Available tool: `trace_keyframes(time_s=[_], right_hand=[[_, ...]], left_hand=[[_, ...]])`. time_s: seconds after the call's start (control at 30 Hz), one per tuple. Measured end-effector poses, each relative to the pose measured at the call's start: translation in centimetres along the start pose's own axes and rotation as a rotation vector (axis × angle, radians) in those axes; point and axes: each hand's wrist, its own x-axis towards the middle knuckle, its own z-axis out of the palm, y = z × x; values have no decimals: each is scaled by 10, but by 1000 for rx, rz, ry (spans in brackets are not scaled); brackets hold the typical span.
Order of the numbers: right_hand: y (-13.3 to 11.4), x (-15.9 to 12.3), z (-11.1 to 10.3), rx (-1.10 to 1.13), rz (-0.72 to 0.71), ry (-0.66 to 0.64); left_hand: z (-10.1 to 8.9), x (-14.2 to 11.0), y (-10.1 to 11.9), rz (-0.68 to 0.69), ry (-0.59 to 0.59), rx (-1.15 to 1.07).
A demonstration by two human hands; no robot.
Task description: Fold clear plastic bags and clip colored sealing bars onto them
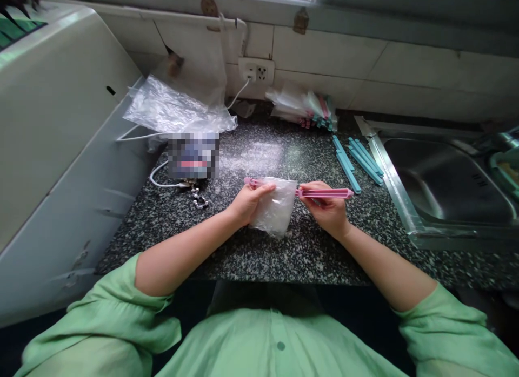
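My left hand (248, 203) is closed on a clear plastic bag (274, 207), its thumb pressed on the bag's upper edge. A pink bag sealing clip (326, 193) runs along the top of the bag, with its left end showing above my left fingers. My right hand (326, 212) grips the clip just right of the bag, and the clip's free end points right. Part of the clip is hidden behind the bag and fingers. Several blue clips (346, 163) lie on the counter beyond my right hand.
A stainless steel sink (405, 199) is set in the speckled counter (284, 263) at right. Bagged pink and blue clips (320, 115) lie by the wall. Crumpled plastic (170, 104), a white cable (156, 180) and a blurred-out device (193, 154) are at left, beside a white appliance (77, 134).
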Motion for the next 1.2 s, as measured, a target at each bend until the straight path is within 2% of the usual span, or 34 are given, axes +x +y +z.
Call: trace_keyframes(time_s=[0.2,0.37,0.43,0.57,0.8,1.0,1.2], right_hand=[[-2,-3,-1,-61,-55,2],[-2,-6,1,24,-155,68],[-1,-7,0,47,-201,49],[0,-8,-2,56,-207,-2],[-10,0,-5,-126,-282,-41],[-7,-1,-3,-189,-269,-93],[-5,-3,-2,-154,-233,-109]], left_hand=[[0,-2,-3,40,17,15],[-1,-3,-5,54,8,25],[-2,-4,-5,56,0,33],[-3,-4,-7,78,-8,58],[-3,-4,-9,93,-15,101],[-5,-1,-11,69,-40,122],[-9,2,-13,109,-57,179]])
